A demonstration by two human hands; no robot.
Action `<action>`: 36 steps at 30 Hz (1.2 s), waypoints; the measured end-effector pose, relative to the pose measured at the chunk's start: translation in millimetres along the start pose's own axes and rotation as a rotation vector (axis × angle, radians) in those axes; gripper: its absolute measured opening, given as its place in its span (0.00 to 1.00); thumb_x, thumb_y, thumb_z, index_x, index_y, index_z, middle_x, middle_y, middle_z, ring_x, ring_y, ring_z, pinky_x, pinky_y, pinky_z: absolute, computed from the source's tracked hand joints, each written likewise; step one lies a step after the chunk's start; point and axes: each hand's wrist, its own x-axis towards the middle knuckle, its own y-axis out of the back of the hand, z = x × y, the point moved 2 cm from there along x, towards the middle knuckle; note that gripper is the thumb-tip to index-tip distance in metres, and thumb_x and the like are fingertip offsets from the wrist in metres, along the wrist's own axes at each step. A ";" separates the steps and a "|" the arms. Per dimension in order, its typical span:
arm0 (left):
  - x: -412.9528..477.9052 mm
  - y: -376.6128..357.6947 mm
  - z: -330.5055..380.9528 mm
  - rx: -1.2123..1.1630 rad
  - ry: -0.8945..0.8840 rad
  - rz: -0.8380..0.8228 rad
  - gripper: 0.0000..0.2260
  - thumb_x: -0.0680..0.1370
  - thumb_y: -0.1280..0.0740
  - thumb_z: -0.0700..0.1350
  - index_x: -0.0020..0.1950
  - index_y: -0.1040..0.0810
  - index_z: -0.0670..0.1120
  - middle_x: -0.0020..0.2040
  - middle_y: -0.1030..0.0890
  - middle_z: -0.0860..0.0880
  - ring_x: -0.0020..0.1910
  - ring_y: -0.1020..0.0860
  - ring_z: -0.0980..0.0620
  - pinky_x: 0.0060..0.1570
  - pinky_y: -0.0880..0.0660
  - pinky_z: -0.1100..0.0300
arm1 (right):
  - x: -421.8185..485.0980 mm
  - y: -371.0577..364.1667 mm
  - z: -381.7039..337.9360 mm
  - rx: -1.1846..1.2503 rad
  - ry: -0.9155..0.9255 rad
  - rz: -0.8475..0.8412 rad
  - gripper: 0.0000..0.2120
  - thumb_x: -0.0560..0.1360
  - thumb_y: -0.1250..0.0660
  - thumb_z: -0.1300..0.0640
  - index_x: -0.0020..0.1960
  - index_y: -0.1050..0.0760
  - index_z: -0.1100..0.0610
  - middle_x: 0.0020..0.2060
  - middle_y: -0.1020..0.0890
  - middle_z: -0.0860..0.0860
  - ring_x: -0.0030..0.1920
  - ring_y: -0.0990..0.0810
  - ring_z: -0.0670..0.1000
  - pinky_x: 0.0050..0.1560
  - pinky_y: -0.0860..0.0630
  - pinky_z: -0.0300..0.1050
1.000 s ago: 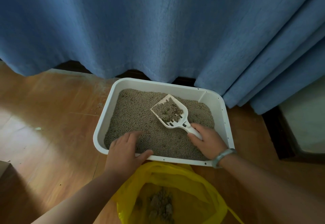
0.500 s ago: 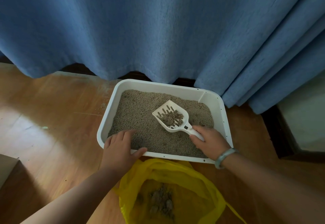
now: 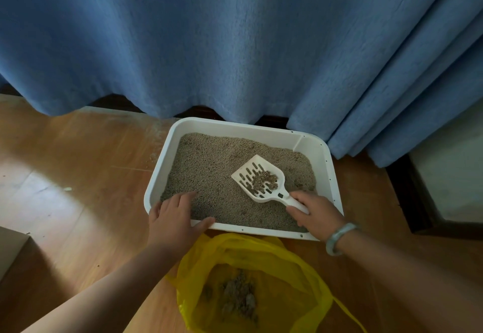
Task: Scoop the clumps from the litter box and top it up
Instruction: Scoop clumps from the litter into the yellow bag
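Litter box (image 3: 328, 160): left hand (image 3: 173, 217) flat on rim, bracing. Right hand (image 3: 317, 213) grips scoop (image 3: 260, 178) handle, clumps (image 3: 264, 179) aboard. Keep level, carry to yellow bag (image 3: 274, 257).

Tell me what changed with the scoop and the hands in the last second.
Loose litter sifted out of the scoop, leaving only clumps in it. The right hand still grips its handle, the left hand still rests on the box rim, and the bag has not moved.

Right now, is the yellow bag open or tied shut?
Open. The yellow bag gapes wide just in front of the litter box, and grey clumps show inside it.
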 end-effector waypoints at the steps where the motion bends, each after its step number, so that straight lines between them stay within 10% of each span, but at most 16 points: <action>1: -0.1 -0.4 -0.7 0.008 0.014 0.007 0.31 0.73 0.38 0.65 0.71 0.37 0.53 0.70 0.32 0.53 0.72 0.39 0.52 0.71 0.52 0.48 | -1.3 -0.6 -0.5 0.044 -0.018 -0.008 0.09 0.76 0.37 0.51 0.56 0.26 0.47 0.39 0.20 0.47 0.35 0.20 0.46 0.41 0.21 0.51; 16: -7.8 3.1 -22.2 -0.001 0.125 0.067 0.36 0.71 0.35 0.65 0.72 0.38 0.46 0.74 0.41 0.46 0.75 0.47 0.46 0.73 0.52 0.46 | -35.6 -7.7 -7.8 0.518 -0.178 -0.204 0.13 0.74 0.31 0.60 0.57 0.25 0.52 0.45 0.18 0.51 0.34 0.19 0.47 0.35 0.23 0.42; 36: -5.6 8.3 -27.0 0.003 0.156 0.042 0.41 0.69 0.33 0.65 0.74 0.41 0.45 0.75 0.43 0.45 0.75 0.47 0.45 0.72 0.51 0.46 | -77.7 -23.7 -4.3 0.148 0.094 -0.483 0.18 0.69 0.28 0.59 0.55 0.27 0.44 0.45 0.21 0.47 0.39 0.17 0.51 0.42 0.19 0.44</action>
